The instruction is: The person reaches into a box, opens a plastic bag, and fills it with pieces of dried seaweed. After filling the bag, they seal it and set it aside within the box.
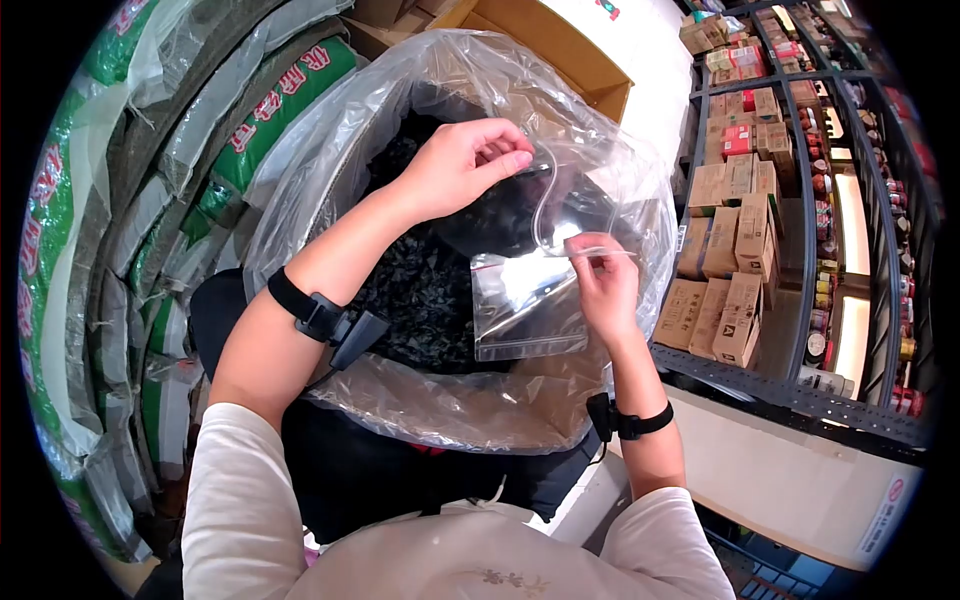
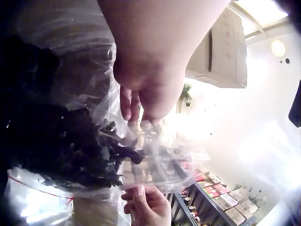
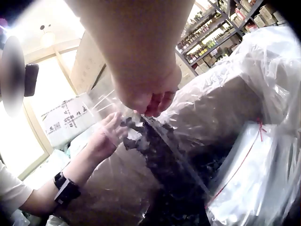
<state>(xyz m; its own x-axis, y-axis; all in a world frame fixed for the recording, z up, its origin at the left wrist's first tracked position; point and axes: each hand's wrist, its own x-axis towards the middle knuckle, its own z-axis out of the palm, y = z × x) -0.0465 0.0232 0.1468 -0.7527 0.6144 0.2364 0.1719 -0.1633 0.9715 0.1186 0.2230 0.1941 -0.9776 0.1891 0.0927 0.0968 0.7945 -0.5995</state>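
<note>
A clear zip bag is stretched between the two hands above a box lined with clear plastic. The left hand pinches one side of its mouth, fingers curled. On the opposite side, the right hand pinches the edge between thumb and fingers. Dark, crinkled dried pieces, looking like black fungus, fill the box below. Some dark pieces show at the bag in the left wrist view. A flat pack of clear zip bags lies on the dried pieces, near the right hand; a red line crosses it.
Green and white sacks are stacked at the left. An opened cardboard box stands behind the lined box. To the right, a dark shelf rack carries small cartons and jars. The person's lap is right against the lined box.
</note>
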